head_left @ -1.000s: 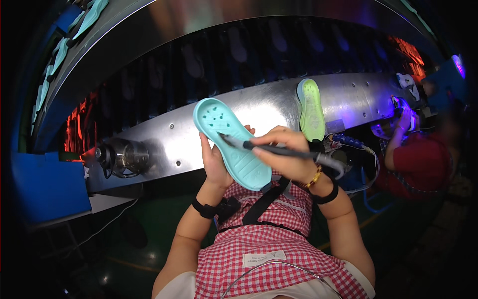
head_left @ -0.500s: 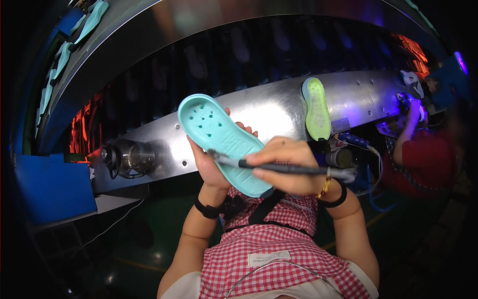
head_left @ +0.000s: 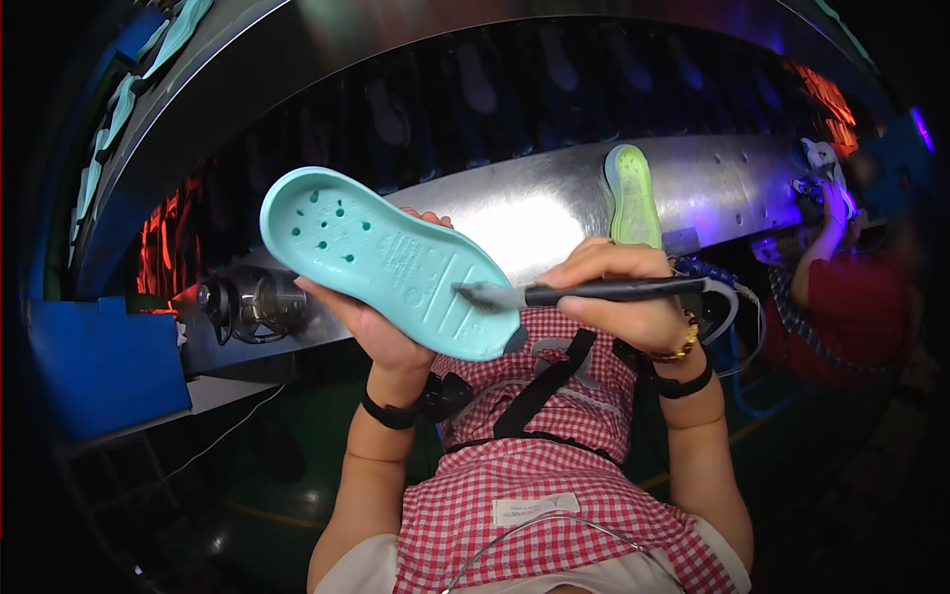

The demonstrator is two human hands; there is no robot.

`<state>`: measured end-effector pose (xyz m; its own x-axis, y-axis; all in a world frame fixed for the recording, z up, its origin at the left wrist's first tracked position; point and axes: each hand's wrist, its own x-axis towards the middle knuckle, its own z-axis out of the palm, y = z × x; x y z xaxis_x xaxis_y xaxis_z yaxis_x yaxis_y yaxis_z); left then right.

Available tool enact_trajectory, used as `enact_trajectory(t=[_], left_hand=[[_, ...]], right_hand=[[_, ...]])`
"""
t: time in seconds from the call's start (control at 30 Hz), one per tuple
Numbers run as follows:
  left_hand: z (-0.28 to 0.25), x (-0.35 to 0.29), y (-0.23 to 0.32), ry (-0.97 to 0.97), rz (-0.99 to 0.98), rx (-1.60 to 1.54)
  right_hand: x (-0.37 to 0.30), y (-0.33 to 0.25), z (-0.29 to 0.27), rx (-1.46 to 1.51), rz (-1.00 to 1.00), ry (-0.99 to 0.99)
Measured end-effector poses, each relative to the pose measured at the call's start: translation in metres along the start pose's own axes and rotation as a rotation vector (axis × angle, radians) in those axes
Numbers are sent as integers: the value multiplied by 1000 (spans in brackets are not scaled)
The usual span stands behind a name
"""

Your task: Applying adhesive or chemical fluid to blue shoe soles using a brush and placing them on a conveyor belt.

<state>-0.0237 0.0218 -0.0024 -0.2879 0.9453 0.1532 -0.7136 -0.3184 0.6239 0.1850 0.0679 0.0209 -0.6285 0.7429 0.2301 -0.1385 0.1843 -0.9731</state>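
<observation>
A turquoise shoe sole [head_left: 396,252] is raised above the front of the metal bench, its hollow side facing up. My left hand [head_left: 371,332] is closed around it from below, with fingertips showing past its far edge. The sole has several small holes at its rounded left end and a dark tip at the other end. Closed round the black handle of a brush [head_left: 609,290] is my right hand [head_left: 633,319]. The brush's bristles are at the ribbed part of the sole. A grey hose bends away from the handle's rear end.
On the metal bench [head_left: 524,213] lies a yellow-green sole [head_left: 633,203]. A clear pot [head_left: 267,305] stands at the left, near a blue box [head_left: 114,371]. Beyond the bench, a dark conveyor [head_left: 435,109] carries several soles. A co-worker in red [head_left: 856,312] handles something under violet light.
My left hand has shifted the sole to the left and turned it flatter across the view. The brush has moved slightly right, over the ribbed part near the dark tip.
</observation>
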Motion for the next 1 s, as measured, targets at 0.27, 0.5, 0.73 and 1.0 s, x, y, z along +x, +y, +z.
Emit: enact_trajectory(t=[0.27, 0.5, 0.73, 1.0], left_hand=[[3, 4, 18, -111, 23, -133], [38, -26, 8, -60, -155, -362], [22, -22, 8, -7, -233, -253], [19, -14, 3, -51, -237, -260]], right_hand=[[8, 27, 10, 404, -59, -202], [-7, 17, 44, 990, 199, 29], [-13, 2, 38, 472, 48, -102], [0, -4, 22, 364, -8, -118]])
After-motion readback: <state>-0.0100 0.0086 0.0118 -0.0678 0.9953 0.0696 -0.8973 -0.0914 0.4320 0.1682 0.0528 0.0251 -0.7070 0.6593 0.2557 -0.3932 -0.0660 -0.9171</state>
